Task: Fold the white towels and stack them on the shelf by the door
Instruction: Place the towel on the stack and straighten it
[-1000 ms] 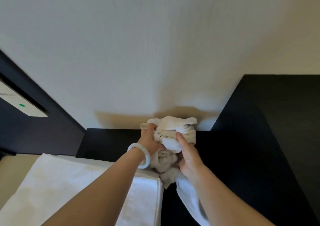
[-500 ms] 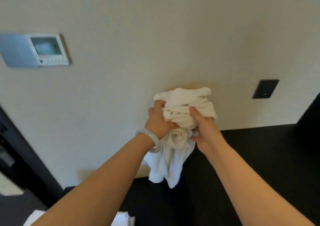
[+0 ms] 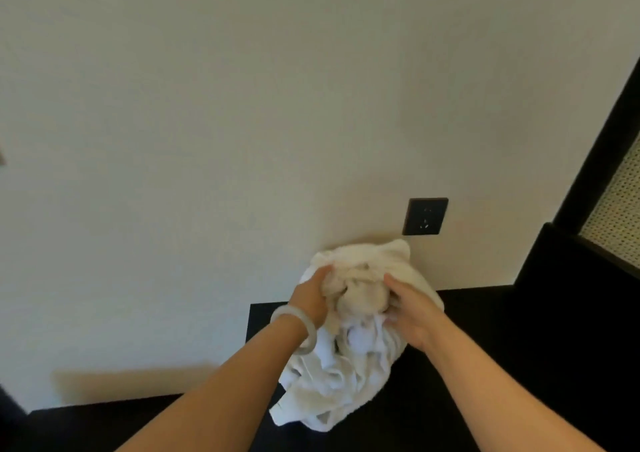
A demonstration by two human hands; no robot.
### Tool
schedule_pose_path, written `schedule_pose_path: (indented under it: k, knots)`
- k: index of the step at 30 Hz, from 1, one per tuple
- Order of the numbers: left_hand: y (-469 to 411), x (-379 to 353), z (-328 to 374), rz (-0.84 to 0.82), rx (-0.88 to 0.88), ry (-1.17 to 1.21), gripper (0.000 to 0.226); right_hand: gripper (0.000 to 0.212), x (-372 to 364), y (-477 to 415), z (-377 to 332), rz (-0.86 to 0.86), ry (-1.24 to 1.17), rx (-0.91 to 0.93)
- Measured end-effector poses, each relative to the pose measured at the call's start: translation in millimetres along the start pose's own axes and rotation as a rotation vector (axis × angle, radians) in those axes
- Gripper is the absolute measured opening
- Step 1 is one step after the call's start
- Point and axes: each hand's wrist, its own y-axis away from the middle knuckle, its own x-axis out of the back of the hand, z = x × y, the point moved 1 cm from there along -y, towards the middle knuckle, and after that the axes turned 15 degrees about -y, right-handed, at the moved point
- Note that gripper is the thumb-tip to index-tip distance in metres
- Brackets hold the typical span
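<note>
A plain cream wall [image 3: 242,105] fills the view, with a black surface [image 3: 519,365] running along its foot and a black socket plate [image 3: 425,216] just above the action. A pale mesh panel [image 3: 616,202] in a dark frame sits off at the right edge.

And there's the white towel [image 3: 346,375], nowhere near folded: it's a crumpled ball held up in front of the wall, over the back edge of the black surface, directly below the socket plate. The left hand [image 3: 311,299], with a pale bangle [image 3: 312,333] on its wrist, has its fingers dug into the upper left of the bundle. The right hand [image 3: 412,309] grips the upper right, thumb raised against the cloth. Both hands are clamped on the same towel, close together.

Here's what matters: the bulk lies between the hands and a loose tail hangs below them, towards the person. Whether that tail touches the surface cannot be told. No long axis shows, and neither hand is nearer an edge, so the next move probably means hunting for corners and shaking it open.
</note>
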Motion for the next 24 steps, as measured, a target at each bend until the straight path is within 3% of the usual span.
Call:
schedule_pose_path:
  k: [3, 6, 11, 13, 18, 19, 22, 24]
  knots:
    - [0.2, -21.7, -22.4, 0.003, 0.125, -0.162, 0.058, 0.037, 27.2, -14.8, 9.0, 0.026, 0.075, -0.051]
    - [-1.0, -27.5, -31.3, -0.019, 0.214, -0.117, 0.044, 0.031, 30.4, -19.8, 6.2, 0.091, 0.311, 0.028]
    - [4.8, -44.7, -25.4, -0.141, 0.324, -0.172, 0.085, 0.015, 21.1, -27.2, 4.5, 0.207, 0.788, 0.400]
    - [5.0, -55.7, -27.6, -0.105, 0.385, -0.211, 0.093, 0.022, 17.4, -31.2, 2.9, 0.202, 0.883, 0.519]
    - [-6.3, -59.5, -47.4, -0.043, 0.452, 0.272, 0.106, 0.046, 5.1, -47.5, -7.6, 0.055, 1.028, 0.574]
    - [-6.3, -56.8, -46.9, -0.054, 0.445, 0.334, 0.091, 0.050, 1.5, -52.9, -11.3, 0.013, 1.056, 0.545]
    - [-6.4, -54.8, -46.2, -0.099, 0.360, 0.414, 0.014, 0.060, -9.9, -70.5, -16.1, -0.123, 1.077, 0.402]
    - [-5.6, -49.3, -39.5, -0.144, 0.296, 0.448, 0.015, 0.054, -11.1, -82.8, -16.2, -0.172, 1.156, 0.372]
